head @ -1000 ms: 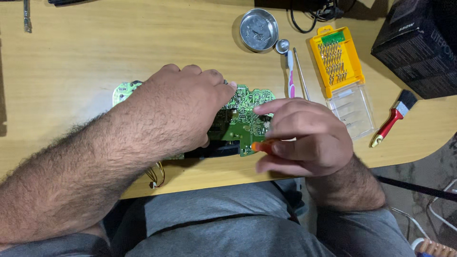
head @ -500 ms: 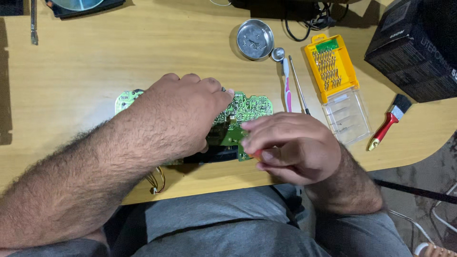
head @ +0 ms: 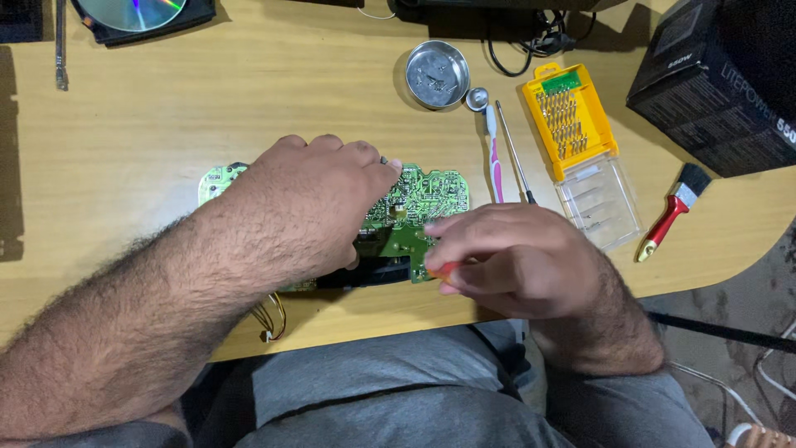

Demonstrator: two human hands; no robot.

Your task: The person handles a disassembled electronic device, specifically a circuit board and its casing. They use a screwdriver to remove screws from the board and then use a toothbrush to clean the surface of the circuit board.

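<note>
A green circuit board (head: 423,195) lies near the front edge of the wooden table (head: 249,99), on top of a dark flat part. My left hand (head: 311,199) presses down on the board's left and middle, covering much of it. My right hand (head: 514,257) is closed around a small tool with an orange handle (head: 444,270), its tip at the board's lower right corner. A second pale green piece of board (head: 214,182) sticks out left of my left hand. Thin coloured wires (head: 269,319) hang over the table edge below my left forearm.
Behind the board are a round metal dish (head: 437,75), a pink toothbrush (head: 495,162), a thin screwdriver (head: 514,153) and a yellow bit case (head: 580,141) with its clear lid open. A red-handled brush (head: 672,211) and a black box (head: 721,83) are at the right. A disc (head: 133,12) lies back left.
The view has shifted a little, so the table items sit lower in the picture. Both hands stay on the board; my right hand has edged slightly left along its lower corner.
</note>
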